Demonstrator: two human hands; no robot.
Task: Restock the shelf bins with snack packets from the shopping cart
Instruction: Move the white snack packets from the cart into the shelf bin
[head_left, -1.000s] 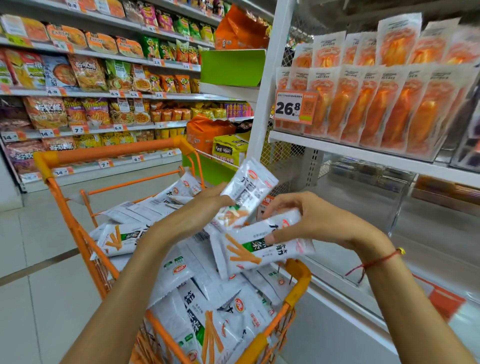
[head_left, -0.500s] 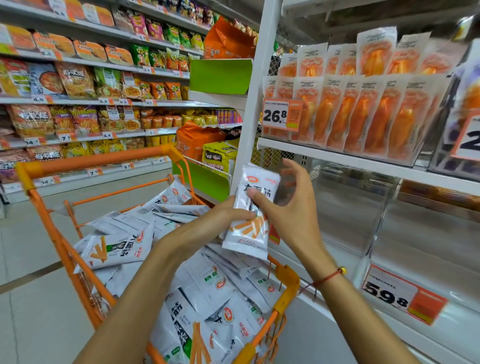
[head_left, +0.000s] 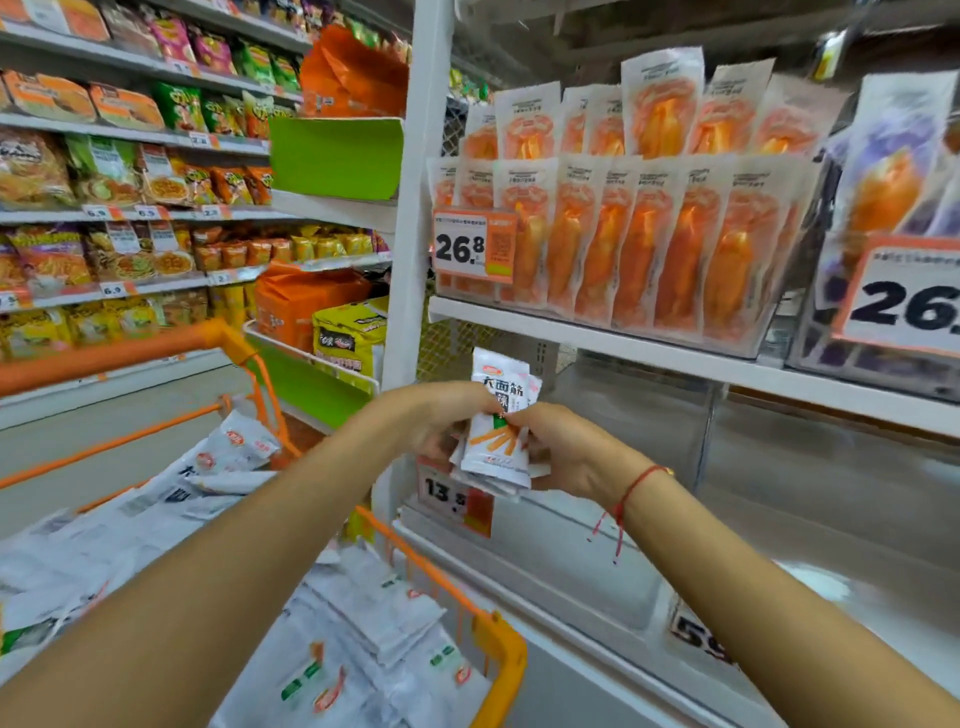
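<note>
Now gripping a small stack of snack packets (head_left: 496, 431) from both sides: left hand (head_left: 441, 421) curled round the stack's left edge, right hand (head_left: 569, 449) pinching its right edge, a red string bracelet (head_left: 626, 491) tied round that wrist. Held upright, white with orange sticks printed on the front, just right of the white shelf post (head_left: 413, 208) and just below the white shelf board (head_left: 675, 358) that runs out from it. Hanging in front of a clear shelf bin (head_left: 639, 415) right of the post, not inside it. Right of the post and above the board, rows of orange pouches (head_left: 649, 228) standing behind a 26.8 price tag (head_left: 472, 244). At the foot of the post, partly hidden behind the stack, a 13-something price tag (head_left: 457, 496). Left of the post and lower, an orange shopping cart (head_left: 498, 644) heaped with more white packets (head_left: 363, 613). Further left of the post, across the aisle, shelves of bagged snacks (head_left: 119, 182).
</note>
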